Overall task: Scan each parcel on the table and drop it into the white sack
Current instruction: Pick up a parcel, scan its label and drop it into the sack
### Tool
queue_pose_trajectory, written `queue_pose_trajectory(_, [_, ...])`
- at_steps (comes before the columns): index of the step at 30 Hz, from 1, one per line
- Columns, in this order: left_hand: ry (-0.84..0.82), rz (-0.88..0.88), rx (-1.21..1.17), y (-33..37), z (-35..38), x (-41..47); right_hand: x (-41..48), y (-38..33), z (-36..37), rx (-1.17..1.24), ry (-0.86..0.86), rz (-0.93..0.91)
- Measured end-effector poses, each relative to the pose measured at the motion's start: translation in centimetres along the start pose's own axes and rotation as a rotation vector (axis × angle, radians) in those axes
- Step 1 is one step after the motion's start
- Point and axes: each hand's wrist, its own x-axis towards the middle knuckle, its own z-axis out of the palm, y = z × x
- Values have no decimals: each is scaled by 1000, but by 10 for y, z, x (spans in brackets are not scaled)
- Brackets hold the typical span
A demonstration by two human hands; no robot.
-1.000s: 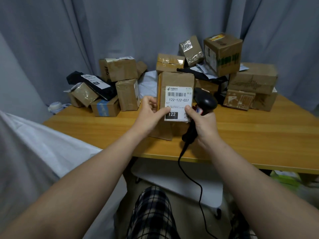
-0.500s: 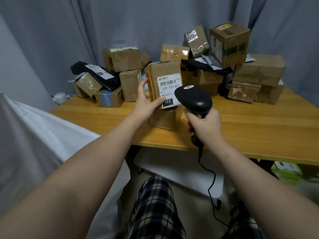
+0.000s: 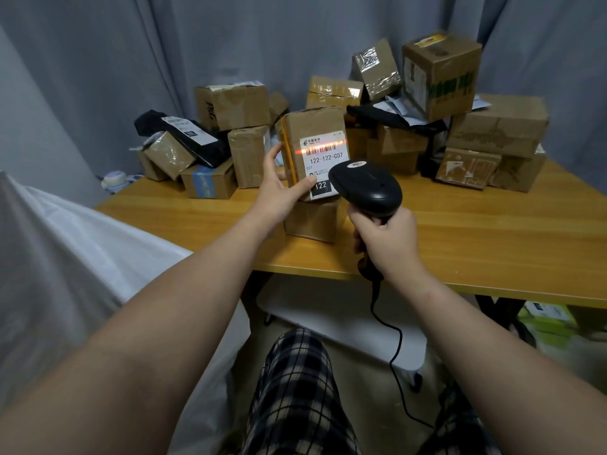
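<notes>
The task is sitting in its scanning step and, judging by the pile, is looking far from finished: the left hand (image 3: 279, 195) is holding one brown parcel (image 3: 313, 129) upright above the near-middle of the tabletop (image 3: 492, 231), thumb curled across the lower front of its white label (image 3: 323, 165) and fingers wrapping round the left side. The right hand (image 3: 387, 244) is gripping the handle of the black scanner (image 3: 368, 188), fingers closed round it, and is aiming the head at the label from just beside it. A red scan line (image 3: 320, 147) is falling across the barcode, so the read seems to be happening now; whether it is registering cannot be told. A second brown box (image 3: 312, 221) is standing on the tabletop right under the held parcel, and whether the two are touching cannot be told. The other parcels (image 3: 496, 126) are lying stacked along the far edge, from the far left corner across towards the right edge, all waiting to be scanned. The white sack (image 3: 82, 257) is spreading open off the left edge of the tabletop; its inside is not showing, so how many parcels are already lying in it cannot be told. This parcel is not yet going into the sack
</notes>
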Motion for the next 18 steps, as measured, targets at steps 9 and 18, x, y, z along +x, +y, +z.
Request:
queue_pose_trajectory(9, [-2,-12,0,1,0,0,-1,-3,-2,-39,-4,-15])
queue_pose_trajectory(18, [-13,-15,1,2,0,-1,-8,0,-2,-32,29,-18])
